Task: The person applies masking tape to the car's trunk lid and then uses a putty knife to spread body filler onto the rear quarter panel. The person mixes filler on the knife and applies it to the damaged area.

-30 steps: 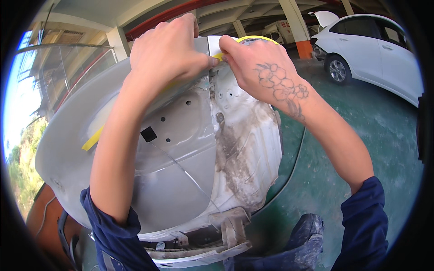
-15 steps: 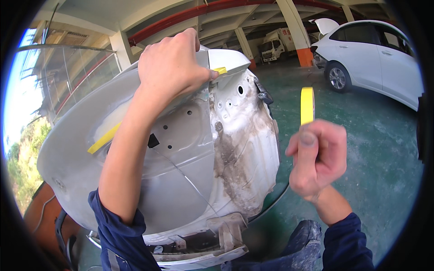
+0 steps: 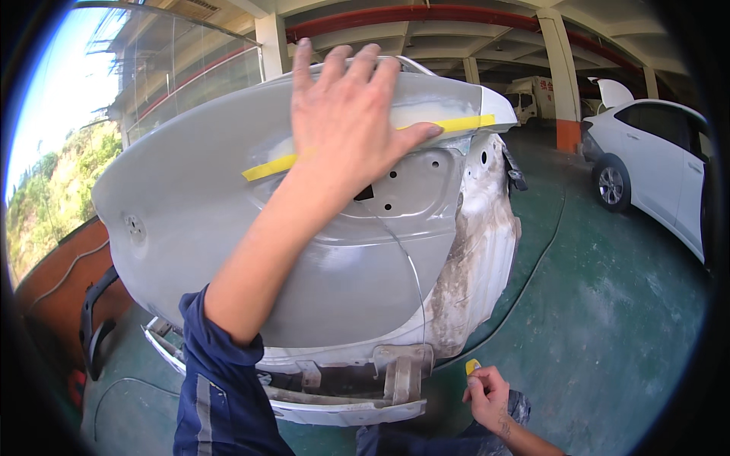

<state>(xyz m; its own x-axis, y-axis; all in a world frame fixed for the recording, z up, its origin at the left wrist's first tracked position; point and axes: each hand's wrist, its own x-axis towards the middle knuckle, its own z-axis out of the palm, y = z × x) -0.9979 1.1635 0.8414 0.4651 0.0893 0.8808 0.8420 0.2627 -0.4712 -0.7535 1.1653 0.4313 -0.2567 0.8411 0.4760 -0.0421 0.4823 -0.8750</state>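
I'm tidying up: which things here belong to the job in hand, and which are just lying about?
In the job:
grey body panel, under the left hand
yellow tape strip across it
yellow tape roll, in the right hand

Seemingly apart:
dark curved part, left
white car, right
truck, background

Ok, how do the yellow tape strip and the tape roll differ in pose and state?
The tape strip runs long and narrow across the grey panel; the tape roll shows as a small rounded shape, low in view.
The left hand lies across the strip's middle, hiding it; the right hand holds the roll off the panel.
Shared: both yellow.
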